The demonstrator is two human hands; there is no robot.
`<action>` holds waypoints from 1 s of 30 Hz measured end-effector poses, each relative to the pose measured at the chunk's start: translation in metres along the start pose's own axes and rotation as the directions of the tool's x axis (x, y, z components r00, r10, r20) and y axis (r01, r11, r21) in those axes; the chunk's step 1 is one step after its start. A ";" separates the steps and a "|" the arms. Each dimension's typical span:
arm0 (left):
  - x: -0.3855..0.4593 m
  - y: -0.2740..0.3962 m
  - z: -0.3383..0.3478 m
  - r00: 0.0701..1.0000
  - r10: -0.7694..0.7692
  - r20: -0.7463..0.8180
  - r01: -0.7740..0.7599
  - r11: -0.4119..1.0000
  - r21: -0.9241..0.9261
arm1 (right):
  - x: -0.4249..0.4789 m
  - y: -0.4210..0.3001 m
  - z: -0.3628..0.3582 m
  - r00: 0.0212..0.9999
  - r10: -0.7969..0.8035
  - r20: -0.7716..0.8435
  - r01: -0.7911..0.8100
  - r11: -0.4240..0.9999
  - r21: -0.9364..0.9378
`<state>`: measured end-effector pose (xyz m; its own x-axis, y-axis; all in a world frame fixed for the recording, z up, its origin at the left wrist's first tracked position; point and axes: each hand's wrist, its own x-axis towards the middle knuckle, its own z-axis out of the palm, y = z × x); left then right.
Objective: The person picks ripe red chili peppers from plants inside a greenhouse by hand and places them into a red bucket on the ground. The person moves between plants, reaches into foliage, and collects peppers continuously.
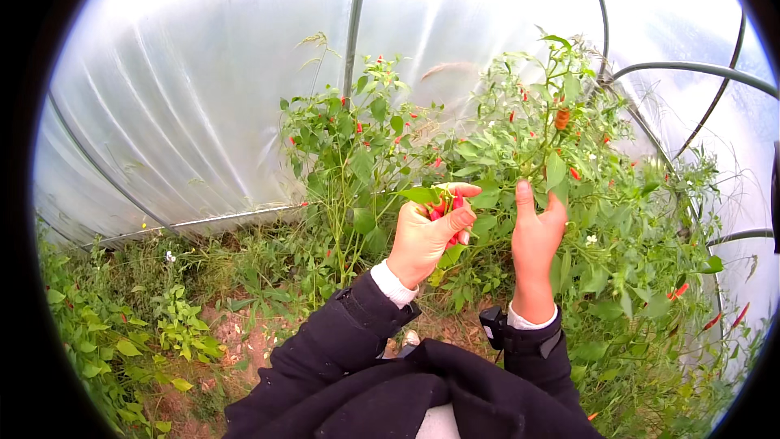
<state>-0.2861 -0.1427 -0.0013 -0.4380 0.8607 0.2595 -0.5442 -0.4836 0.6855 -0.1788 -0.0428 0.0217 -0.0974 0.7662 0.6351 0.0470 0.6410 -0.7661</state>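
My left hand (426, 231) is closed around a small bunch of red chili peppers (448, 210) with green stems and a leaf. To its right, my right hand (538, 228) is raised among the leaves of a pepper plant (487, 152), thumb up and apart from the fingers. The foliage partly hides its fingertips, so whether they hold a stem does not show. A wrinkled orange-red pepper (562, 119) hangs above my right hand, and a small red chili (575, 174) is just beside its fingertips. Another chili plant (359, 164) with red fruit stands behind my left hand.
Clear plastic sheeting (183, 103) on curved metal tubes (356, 24) closes off the back and right side. Low green plants (91, 341) grow at the lower left beside bare reddish soil (244, 341). More red chilies (678, 291) hang at the right.
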 end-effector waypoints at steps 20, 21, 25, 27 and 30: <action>-0.255 0.001 -0.095 0.869 -0.189 -0.458 0.314 0.925 0.216 | -0.169 0.014 0.101 -0.099 -0.029 0.995 -0.595 0.803 -0.036; -0.282 -0.018 -0.096 0.824 -0.178 -0.538 0.307 0.938 0.161 | -0.182 0.035 0.103 -0.100 0.043 0.994 -0.605 0.791 -0.095; -0.428 -0.119 -0.097 0.254 -0.180 -0.950 -0.155 0.962 -0.224 | -0.233 0.112 0.094 -0.241 0.117 0.963 -0.354 0.914 -0.200; -0.510 -0.167 -0.087 -0.012 -0.223 -0.975 -0.439 0.877 -0.195 | -0.253 0.132 0.085 -0.306 0.116 0.945 -0.185 0.966 -0.179; -0.587 -0.202 -0.076 -0.346 -0.307 -0.887 -0.532 0.843 -0.084 | -0.262 0.150 0.079 -0.357 0.096 0.929 0.045 0.995 -0.086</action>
<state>0.0265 -0.5621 -0.3431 -0.3157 -0.2903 -0.9034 -0.2859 -0.8787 0.3823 -0.2244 -0.1511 -0.2672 -0.8846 -0.2530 -0.3917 0.1278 0.6763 -0.7254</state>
